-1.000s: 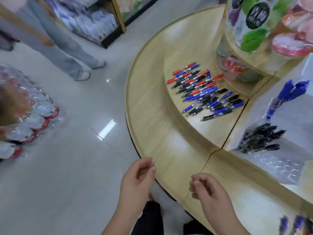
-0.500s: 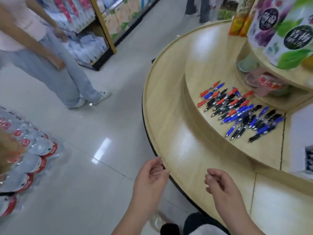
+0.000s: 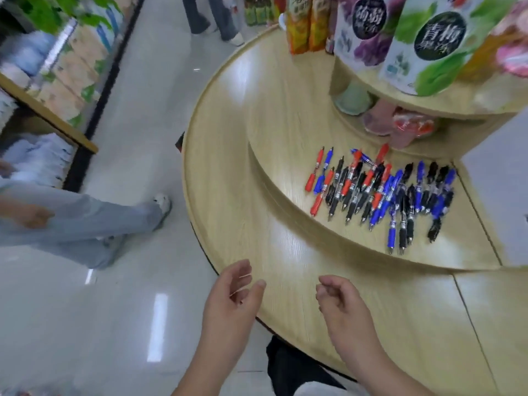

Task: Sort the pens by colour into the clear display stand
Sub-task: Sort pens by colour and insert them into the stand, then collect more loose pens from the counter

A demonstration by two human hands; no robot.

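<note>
Pens point(image 3: 380, 192) in a mixed heap on the upper tier point(image 3: 285, 132), both hands empty.
Red, blue and black pens lie mostly side by side on the raised wooden tier. The left hand point(image 3: 231, 298) and right hand point(image 3: 343, 304) hover over the lower tier's point(image 3: 228, 181) near edge, well apart from the pens, palms turned toward each other, fingers loosely curled and holding nothing.

From my feed it's a shop: glossy pale tiled floor point(image 3: 128, 310) catching light reflections, a round tiered light-wood tabletop point(image 3: 228, 172), a wooden stock shelf point(image 3: 57, 124) on the left, colourful drink cartons point(image 3: 428, 44) up top.
</note>
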